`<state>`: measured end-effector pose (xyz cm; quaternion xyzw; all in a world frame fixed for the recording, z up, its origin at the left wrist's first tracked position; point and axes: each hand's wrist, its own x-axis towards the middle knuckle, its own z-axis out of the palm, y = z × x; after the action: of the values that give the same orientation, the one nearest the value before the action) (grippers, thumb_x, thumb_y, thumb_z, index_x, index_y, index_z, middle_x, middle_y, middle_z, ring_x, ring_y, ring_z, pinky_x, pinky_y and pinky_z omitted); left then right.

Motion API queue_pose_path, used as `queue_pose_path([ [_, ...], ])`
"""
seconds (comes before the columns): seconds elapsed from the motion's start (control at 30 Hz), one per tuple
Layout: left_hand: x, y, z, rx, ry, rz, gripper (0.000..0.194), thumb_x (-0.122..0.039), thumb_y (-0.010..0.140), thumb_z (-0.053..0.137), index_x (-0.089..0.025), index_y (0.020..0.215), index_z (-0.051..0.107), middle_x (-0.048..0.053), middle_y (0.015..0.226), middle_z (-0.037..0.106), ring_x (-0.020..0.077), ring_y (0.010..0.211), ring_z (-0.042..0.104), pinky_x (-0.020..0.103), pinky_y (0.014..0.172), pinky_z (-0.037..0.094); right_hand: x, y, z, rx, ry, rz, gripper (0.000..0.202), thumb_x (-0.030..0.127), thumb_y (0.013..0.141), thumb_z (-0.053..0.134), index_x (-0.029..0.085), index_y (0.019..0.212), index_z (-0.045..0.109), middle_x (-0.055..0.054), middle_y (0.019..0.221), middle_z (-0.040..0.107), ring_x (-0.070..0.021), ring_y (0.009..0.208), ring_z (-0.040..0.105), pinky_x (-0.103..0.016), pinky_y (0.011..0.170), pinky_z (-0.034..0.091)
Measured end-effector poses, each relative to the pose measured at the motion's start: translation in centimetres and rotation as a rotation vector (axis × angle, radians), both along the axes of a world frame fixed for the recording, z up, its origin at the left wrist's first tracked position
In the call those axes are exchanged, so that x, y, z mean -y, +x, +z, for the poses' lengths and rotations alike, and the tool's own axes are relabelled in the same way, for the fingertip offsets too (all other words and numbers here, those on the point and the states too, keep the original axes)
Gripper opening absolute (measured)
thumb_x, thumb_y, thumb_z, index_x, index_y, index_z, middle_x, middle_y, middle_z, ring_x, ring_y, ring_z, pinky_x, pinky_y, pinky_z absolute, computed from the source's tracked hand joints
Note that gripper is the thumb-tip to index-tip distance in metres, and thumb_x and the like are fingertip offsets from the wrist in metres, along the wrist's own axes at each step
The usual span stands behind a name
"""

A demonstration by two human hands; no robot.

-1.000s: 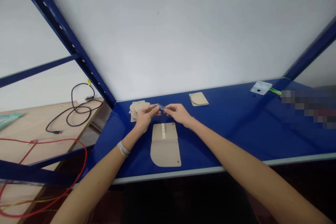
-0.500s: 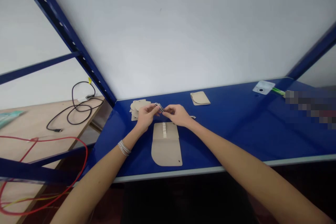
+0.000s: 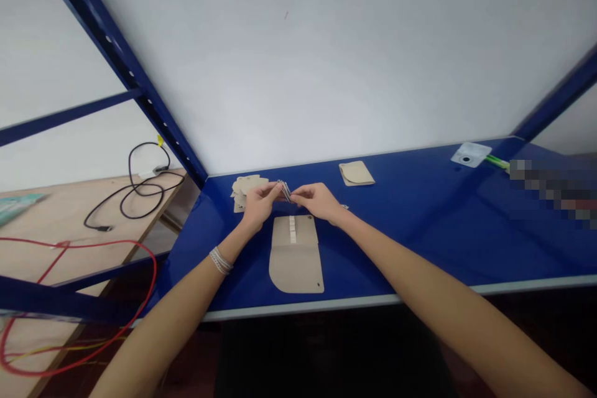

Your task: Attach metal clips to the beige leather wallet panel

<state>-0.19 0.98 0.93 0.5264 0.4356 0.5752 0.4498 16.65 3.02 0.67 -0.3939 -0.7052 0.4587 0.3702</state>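
Observation:
Between both hands is a small metallic piece, too small to make out in detail. My left hand pinches its left side, and my right hand has its thumb and fingertips closed on the right side. Just below the hands an opened beige piece lies flat, with a white strip on its upper part. Behind my left hand sits a pile of beige pieces. A small light object shows partly beside my right wrist.
A folded beige piece lies near the wall. Farther right are a clear packet and a green item. Blue frame posts flank the blue table. Left, a wooden table carries black and red cables.
The metallic piece is tilted a little differently between the fingers. My right fingers have shifted slightly, showing more of the opened beige piece's upper right corner.

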Motion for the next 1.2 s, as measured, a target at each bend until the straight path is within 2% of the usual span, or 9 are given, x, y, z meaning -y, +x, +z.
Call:
queue_pose_path([
  [0.17,-0.11,-0.29,-0.05,0.007,-0.003,-0.038,0.036,-0.045,0.076,0.062,-0.011,0.085,0.07,0.008,0.074,0.07,0.0195,0.068,0.065,0.034,0.07,0.053,0.14,0.02,0.2,-0.041,-0.062,-0.003,0.024,0.034,0.074,0.061,0.013,0.078,0.07,-0.006,0.076,0.07,-0.0121,0.063,0.057,-0.025,0.062,0.045],
  [0.4,-0.14,-0.09,-0.06,-0.024,0.019,0.024,0.028,-0.036,0.067,0.072,-0.012,0.082,0.071,0.004,0.074,0.069,0.0156,0.064,0.063,0.031,0.067,0.053,0.07,0.09,0.07,-0.026,-0.056,0.025,0.025,0.037,0.075,0.06,0.014,0.077,0.07,-0.005,0.077,0.069,-0.012,0.063,0.057,-0.024,0.062,0.044],
  [0.67,-0.05,-0.1,0.15,-0.016,-0.004,0.007,0.024,-0.033,0.068,0.071,-0.012,0.079,0.071,0.003,0.07,0.069,0.0171,0.065,0.064,0.032,0.068,0.054,0.05,0.16,0.29,-0.006,-0.051,0.048,0.034,0.042,0.081,0.051,0.013,0.072,0.068,-0.004,0.071,0.067,-0.0121,0.062,0.057,-0.024,0.061,0.041],
  [1.0,-0.14,-0.15,0.04,-0.029,0.008,0.02,0.03,-0.036,0.065,0.073,-0.01,0.08,0.07,0.005,0.069,0.069,0.0167,0.065,0.063,0.031,0.067,0.052,-0.09,0.15,0.16,-0.024,-0.087,0.076,0.035,0.041,0.082,0.05,0.013,0.076,0.069,-0.006,0.079,0.069,-0.0106,0.062,0.057,-0.023,0.062,0.043],
  [1.2,-0.37,-0.3,-0.26,-0.042,0.021,0.045,0.03,-0.036,0.065,0.073,-0.011,0.081,0.07,0.004,0.07,0.068,0.0135,0.061,0.06,0.028,0.063,0.051,0.57,0.06,0.62,0.019,-0.057,0.067,0.027,0.037,0.075,0.06,0.013,0.082,0.07,-0.006,0.081,0.07,-0.0128,0.067,0.06,-0.023,0.06,0.044],
])
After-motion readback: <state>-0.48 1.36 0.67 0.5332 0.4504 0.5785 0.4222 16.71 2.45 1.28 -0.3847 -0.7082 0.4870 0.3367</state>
